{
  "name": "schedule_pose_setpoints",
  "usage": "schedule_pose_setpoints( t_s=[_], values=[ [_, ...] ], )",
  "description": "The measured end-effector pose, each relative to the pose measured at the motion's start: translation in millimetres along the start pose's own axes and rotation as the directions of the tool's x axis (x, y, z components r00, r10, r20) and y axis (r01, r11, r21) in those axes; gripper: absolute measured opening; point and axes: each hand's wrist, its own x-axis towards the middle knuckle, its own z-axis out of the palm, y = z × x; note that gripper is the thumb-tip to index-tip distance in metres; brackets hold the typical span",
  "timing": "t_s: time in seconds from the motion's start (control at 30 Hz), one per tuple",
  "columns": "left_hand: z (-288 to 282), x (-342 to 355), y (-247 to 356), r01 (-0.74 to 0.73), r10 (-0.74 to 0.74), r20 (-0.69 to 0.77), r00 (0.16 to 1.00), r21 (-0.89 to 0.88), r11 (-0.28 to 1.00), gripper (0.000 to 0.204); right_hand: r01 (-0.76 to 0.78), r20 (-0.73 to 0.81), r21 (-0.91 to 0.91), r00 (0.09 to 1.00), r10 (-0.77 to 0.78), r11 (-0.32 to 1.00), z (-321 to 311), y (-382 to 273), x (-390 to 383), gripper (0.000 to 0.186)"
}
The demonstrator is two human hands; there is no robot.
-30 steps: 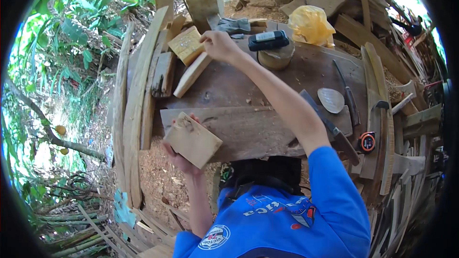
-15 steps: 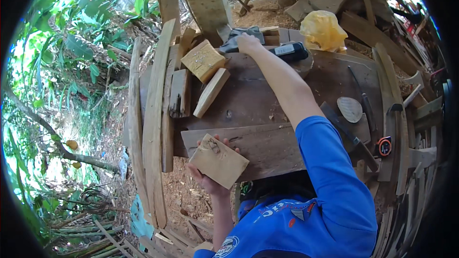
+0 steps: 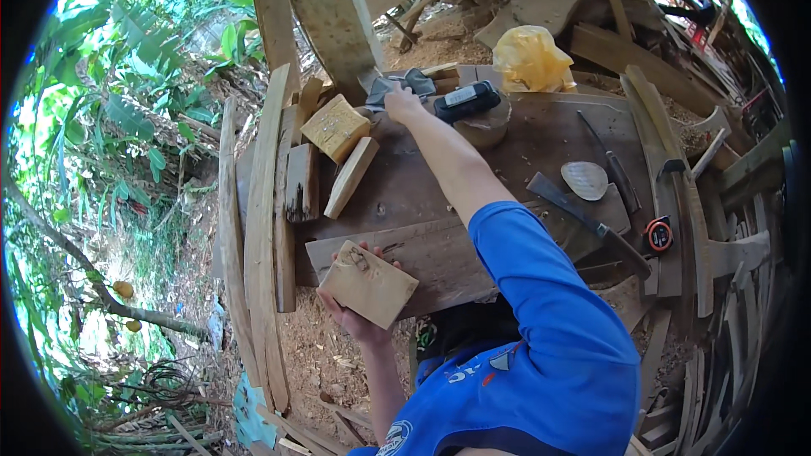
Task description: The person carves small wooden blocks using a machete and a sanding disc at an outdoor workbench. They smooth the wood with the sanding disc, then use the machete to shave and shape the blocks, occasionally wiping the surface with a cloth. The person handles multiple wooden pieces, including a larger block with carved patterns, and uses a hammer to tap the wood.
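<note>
One pale rectangular wooden block [image 3: 369,287]: long axis far-left to near-right, knotted end far-left; in the left hand [image 3: 353,321], fingers curled beneath, overlapping a long brown plank [image 3: 448,257] in view. Right hand [image 3: 404,105] at crumpled grey cloth [image 3: 382,89], between yellowish boxy wooden block [image 3: 336,127] and black oblong case [image 3: 467,101]. Right fingertips obscured; grip cannot be told.

Left grip [image 3: 360,325] holds wooden block [image 3: 372,285]; right grip [image 3: 403,105] at grey cloth [image 3: 417,81], apparently touching.

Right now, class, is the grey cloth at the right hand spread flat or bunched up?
Bunched up: the grey cloth shows raised, uneven folds and a crumpled outline; the right hand hides part of it.
</note>
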Motion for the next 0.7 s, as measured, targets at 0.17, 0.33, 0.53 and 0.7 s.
schedule_pose_setpoints(
  t_s=[0.17,0.33,0.53,0.7],
  values=[
    [-4.9,11.6,-5.1,0.029,-0.034,0.11,0.993,0.046,0.999,0.063,-0.029,0.101,0.108,0.995,0.018,0.994,-7.9,35.6,25.7,0.028],
    [-0.4,12.7,-7.7,0.069,-0.067,0.052,0.996,-0.038,0.997,0.064,-0.068,-0.075,0.243,0.993,0.088,0.968,-30.9,41.7,21.1,0.027],
    [7.0,10.3,-9.6,0.109,-0.108,0.015,0.994,-0.055,0.993,0.066,0.338,-0.424,0.394,0.892,-0.158,0.855,-164.8,3.0,-16.8,0.022],
    [14.0,-4.1,-1.8,0.138,-0.131,0.141,0.981,-0.04,0.99,0.067,0.633,-0.415,0.452,0.773,-0.48,0.628,-186.7,-54.8,-253.1,0.03]
  ],
)
